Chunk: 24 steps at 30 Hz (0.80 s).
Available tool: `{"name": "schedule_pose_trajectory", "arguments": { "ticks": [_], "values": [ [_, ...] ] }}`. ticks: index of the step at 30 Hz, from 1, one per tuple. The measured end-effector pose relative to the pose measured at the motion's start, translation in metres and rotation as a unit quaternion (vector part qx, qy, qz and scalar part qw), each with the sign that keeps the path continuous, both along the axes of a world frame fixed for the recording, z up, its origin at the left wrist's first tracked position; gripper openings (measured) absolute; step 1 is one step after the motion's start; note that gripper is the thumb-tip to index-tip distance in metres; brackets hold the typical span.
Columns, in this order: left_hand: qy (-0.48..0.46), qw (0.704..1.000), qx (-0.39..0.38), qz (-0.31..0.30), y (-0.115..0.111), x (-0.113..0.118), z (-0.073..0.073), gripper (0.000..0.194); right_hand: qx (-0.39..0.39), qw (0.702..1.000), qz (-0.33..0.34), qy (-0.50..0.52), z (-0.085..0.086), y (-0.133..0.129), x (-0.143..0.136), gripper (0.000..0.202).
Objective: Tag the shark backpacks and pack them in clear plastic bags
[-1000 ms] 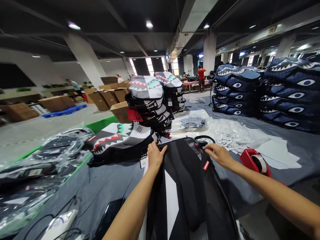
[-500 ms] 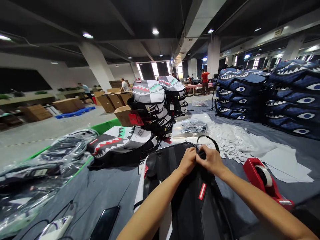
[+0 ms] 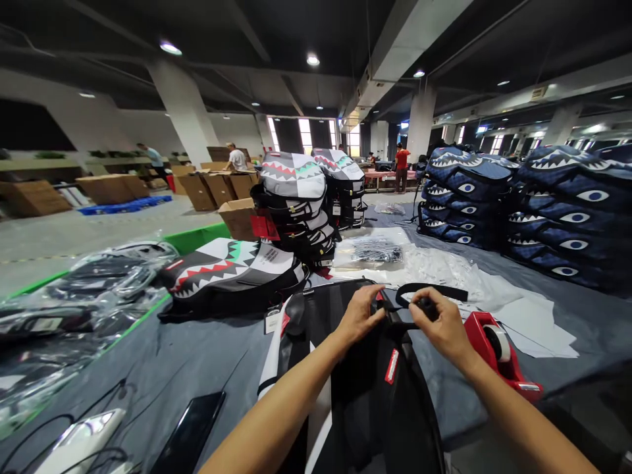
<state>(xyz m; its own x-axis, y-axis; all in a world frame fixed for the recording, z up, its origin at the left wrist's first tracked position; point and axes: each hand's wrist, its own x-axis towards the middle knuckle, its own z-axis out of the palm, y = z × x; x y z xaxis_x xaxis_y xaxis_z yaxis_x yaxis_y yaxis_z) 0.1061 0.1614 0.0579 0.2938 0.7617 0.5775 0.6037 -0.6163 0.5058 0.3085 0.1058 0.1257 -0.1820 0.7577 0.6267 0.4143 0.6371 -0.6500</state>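
A black backpack (image 3: 365,382) with white side panels and a small red label lies on the grey-covered table in front of me. My left hand (image 3: 360,315) rests at its upper end, thumb and fingers apart, touching the fabric near a strap. Just to the right, my right hand (image 3: 442,322) is closed on a black strap (image 3: 444,290). The strap loops above that hand, and its loose end sticks out to the right. A dark rolled or bunched part shows between the right fingers; its exact shape is hidden.
Shark-mouth backpacks (image 3: 291,178) are stacked ahead, with another (image 3: 232,273) lying flat. Blue backpacks (image 3: 567,217) are piled right. A red tape dispenser (image 3: 503,359), papers (image 3: 538,322), a phone (image 3: 190,431) and bagged goods (image 3: 93,296) surround me. Several people are farther off.
My right hand has moved right, away from my left hand, drawing the strap outward. The left hand's fingers have spread. The view has shifted slightly.
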Motion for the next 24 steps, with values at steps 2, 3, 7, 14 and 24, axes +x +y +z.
{"name": "schedule_pose_trajectory", "arguments": {
  "ticks": [2,3,7,14,24],
  "values": [
    [-0.010,0.997,0.063,-0.046,-0.020,0.003,0.025,0.067,-0.028,0.999,0.029,0.009,0.012,0.011,0.001,0.020],
    [-0.010,0.993,0.085,-0.077,-0.026,0.006,0.038,0.065,-0.033,0.998,0.057,0.003,0.020,0.016,0.000,0.022],
    [-0.010,0.991,0.075,-0.111,-0.021,0.009,0.075,0.024,-0.100,0.973,0.206,-0.033,0.052,0.030,-0.008,0.036],
    [-0.242,0.952,-0.186,-0.024,-0.047,-0.004,0.035,0.013,-0.082,0.969,0.226,-0.057,0.059,0.093,-0.028,0.045],
    [-0.260,0.845,-0.462,-0.063,-0.173,-0.002,0.007,0.039,-0.083,0.939,0.160,-0.294,-0.058,0.174,-0.103,0.054]
  ]
}}
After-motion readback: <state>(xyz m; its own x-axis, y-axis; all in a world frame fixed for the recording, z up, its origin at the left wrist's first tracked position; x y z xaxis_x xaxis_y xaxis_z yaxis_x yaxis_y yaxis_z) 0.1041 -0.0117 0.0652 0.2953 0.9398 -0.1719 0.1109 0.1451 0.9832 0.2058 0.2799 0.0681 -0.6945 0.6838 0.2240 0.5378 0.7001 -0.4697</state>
